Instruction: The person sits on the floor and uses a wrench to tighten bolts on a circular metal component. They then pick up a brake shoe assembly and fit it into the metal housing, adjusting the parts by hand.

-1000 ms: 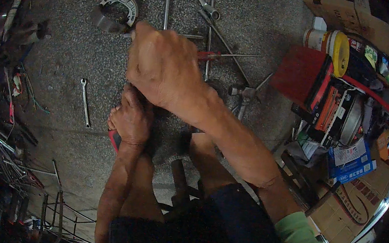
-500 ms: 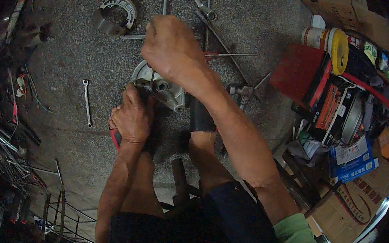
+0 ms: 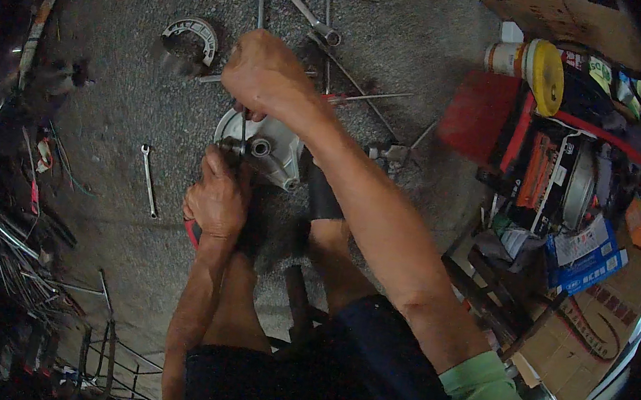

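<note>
The left hand (image 3: 217, 202) curls shut on the near edge of the hub (image 3: 267, 146), a grey metal casting lying on the floor (image 3: 111, 97) between the person's feet. Just beyond, the right hand (image 3: 267, 75) is fisted around a thin rod (image 3: 244, 130) standing upright on the hub. If the rod skids off, it could strike the left fingers. 1 spanner (image 3: 149, 179) lies well left.

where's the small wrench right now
In the head view the small wrench lies on the concrete floor, just left of the left hand.
</note>
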A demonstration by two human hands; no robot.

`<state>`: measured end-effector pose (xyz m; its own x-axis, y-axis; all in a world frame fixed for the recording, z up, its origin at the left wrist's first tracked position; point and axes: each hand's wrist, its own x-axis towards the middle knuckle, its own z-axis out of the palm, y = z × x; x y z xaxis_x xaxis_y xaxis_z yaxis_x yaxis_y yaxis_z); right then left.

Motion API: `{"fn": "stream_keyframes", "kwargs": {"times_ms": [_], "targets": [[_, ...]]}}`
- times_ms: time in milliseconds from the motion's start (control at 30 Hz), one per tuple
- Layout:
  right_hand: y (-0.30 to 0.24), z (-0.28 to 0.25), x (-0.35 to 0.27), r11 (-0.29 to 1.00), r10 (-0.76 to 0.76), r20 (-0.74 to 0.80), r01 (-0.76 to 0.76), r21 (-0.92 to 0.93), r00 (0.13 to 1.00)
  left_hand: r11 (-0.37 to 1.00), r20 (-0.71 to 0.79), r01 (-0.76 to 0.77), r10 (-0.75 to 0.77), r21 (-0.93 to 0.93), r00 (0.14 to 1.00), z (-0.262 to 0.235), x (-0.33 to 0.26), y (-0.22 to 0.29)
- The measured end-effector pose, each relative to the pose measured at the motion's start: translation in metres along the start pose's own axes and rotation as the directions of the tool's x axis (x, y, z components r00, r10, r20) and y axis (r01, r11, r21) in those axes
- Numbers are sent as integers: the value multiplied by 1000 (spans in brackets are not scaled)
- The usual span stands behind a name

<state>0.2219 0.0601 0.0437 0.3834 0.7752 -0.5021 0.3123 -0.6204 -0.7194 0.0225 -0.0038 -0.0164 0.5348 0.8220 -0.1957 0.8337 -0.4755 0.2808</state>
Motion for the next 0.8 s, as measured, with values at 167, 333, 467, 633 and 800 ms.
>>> {"fn": "stream_keyframes", "kwargs": {"times_ms": [167,333,467,633,800], "targets": [[5,3,-2,994,-95,-130,86,-73,987,996,99,59,-66,71,993,2,0,2],[0,11,-22,966,-189,-159,155,-207,969,1000,20,17,-16,-13,1000,19,-17,-9],[8,3,-41,964,-219,-142,191,-187,965,986,111,136,-125,-99,986,10,-14,-7],[6,0,-64,979,-194,-120,186,-80,973,775,11,18,-14,-632,1000,-2,-14,-20],[6,-3,-79,972,-231,-214,233,-15,949,608,63,196,-233,-769,970,-1,-19,-32]]}}
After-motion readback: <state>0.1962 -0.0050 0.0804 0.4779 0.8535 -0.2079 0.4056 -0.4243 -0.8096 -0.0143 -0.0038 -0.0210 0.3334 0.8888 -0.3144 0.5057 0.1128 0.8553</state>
